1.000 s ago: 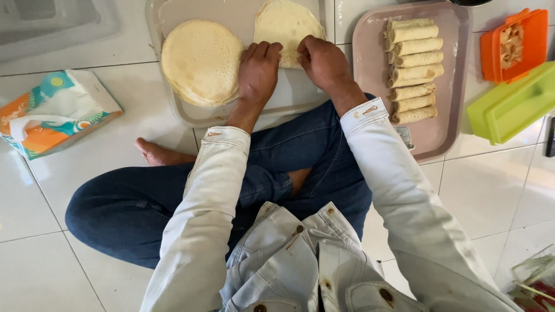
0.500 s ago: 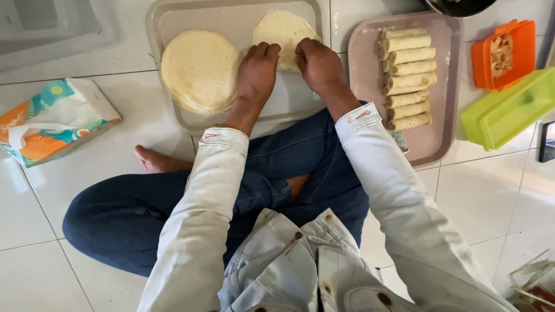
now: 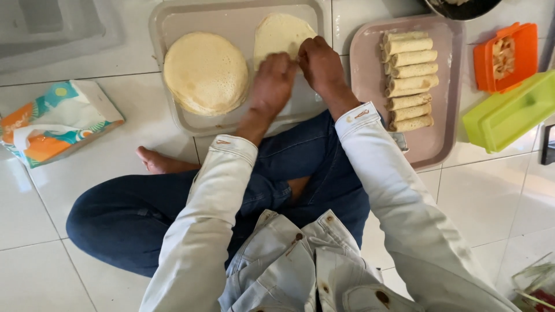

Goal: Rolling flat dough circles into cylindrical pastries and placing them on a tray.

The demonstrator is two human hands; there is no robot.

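I sit cross-legged on a white tiled floor before a beige tray. On its left lies a stack of round pale crepes. On its right lies a single crepe. My left hand and my right hand press side by side on the near edge of that single crepe, fingers curled over it. What lies under the fingers is hidden.
A second tray to the right holds several rolled crepes. Beyond it stand an orange box with filling and a green lid. A colourful tissue pack lies left. A dark pan rim shows at top.
Both hands have slid away from me along the single crepe, rolling its near edge forward. The camera view has shifted a little.
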